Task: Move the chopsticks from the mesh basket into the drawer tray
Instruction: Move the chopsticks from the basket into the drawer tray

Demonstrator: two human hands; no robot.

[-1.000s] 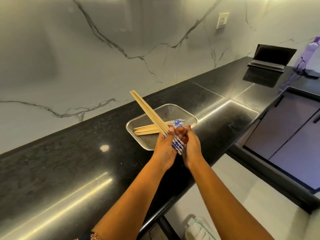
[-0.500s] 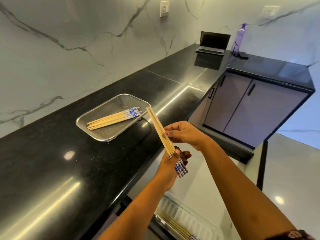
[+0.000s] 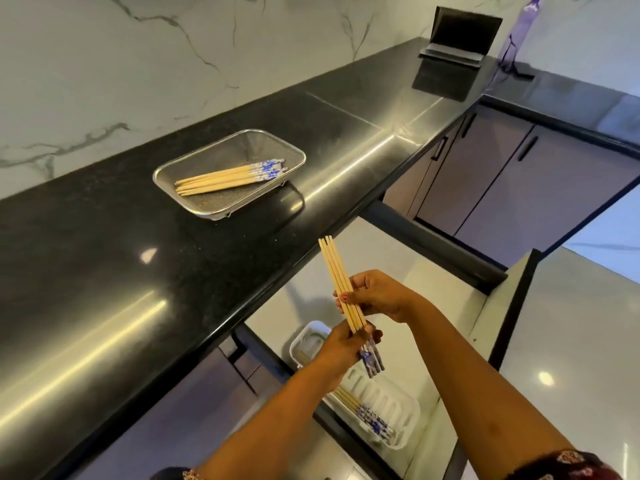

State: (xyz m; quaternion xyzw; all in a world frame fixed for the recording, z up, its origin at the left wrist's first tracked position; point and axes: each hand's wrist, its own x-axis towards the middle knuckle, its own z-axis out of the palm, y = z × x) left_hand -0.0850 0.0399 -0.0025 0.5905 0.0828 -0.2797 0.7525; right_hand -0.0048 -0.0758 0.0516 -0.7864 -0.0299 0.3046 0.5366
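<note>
A bundle of wooden chopsticks [image 3: 335,271] with blue-patterned ends is held upright-tilted between both hands, out past the counter's front edge and above the open drawer. My left hand [image 3: 341,351] grips the bundle near its patterned lower end. My right hand [image 3: 372,296] closes around its middle. Below them, the white ribbed drawer tray [image 3: 398,407] holds several chopsticks [image 3: 363,410]. The metal mesh basket [image 3: 221,211] sits on the black counter with several more chopsticks [image 3: 225,178] lying in it.
The black countertop [image 3: 138,271] runs along a marbled wall. A black laptop-like stand [image 3: 460,39] and a purple bottle [image 3: 516,39] stand at the far corner. Grey cabinet doors [image 3: 519,188] lie to the right. The open drawer [image 3: 433,306] juts out below the counter.
Both hands carried the chopstick bundle away from the basket, over the counter edge and down above the drawer tray. My right hand moved from the bundle's end to its middle. The camera tilted downward.
</note>
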